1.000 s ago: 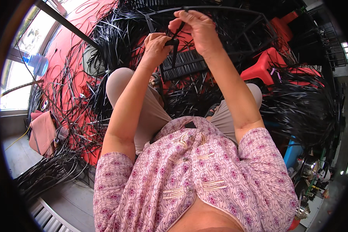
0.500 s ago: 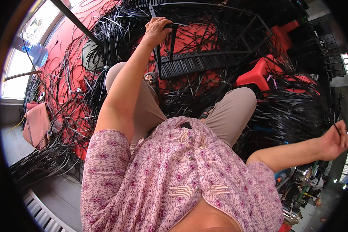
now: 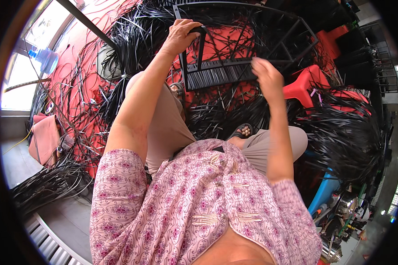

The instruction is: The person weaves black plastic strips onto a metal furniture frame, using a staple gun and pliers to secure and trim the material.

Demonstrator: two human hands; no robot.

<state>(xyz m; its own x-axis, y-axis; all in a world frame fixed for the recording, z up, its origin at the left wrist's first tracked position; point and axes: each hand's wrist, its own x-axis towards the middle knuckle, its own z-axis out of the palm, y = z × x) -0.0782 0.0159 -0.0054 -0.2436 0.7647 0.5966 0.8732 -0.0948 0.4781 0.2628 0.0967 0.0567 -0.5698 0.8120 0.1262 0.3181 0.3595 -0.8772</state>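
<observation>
A black metal furniture frame (image 3: pixel 202 48), perhaps a chair's, stands ahead of me. Closely laid black strips cover a panel (image 3: pixel 221 76) on its near side. My left hand (image 3: pixel 181 36) is closed round the frame's upper left corner, fingers wrapped over the bar. Over the right end of the strip panel hovers my right hand (image 3: pixel 267 79), blurred by motion. Its fingers look stretched out, and no strip shows in them. Whether its fingertips touch the frame is unclear. Loose black strips (image 3: pixel 234 101) lie tangled below and around the frame.
A red plastic stool (image 3: pixel 305 86) stands right of the frame, beside a large bundle of black strips (image 3: pixel 340 137). More strips spread across the red floor covering (image 3: pixel 70 88). A blue water bottle (image 3: pixel 46 59) is at far left, near a pink cloth (image 3: pixel 45 140).
My right hand has swung in from the far right to the panel's right end. The dark strand seen at its fingers no longer shows. My left hand keeps its hold; my right knee has shifted outward.
</observation>
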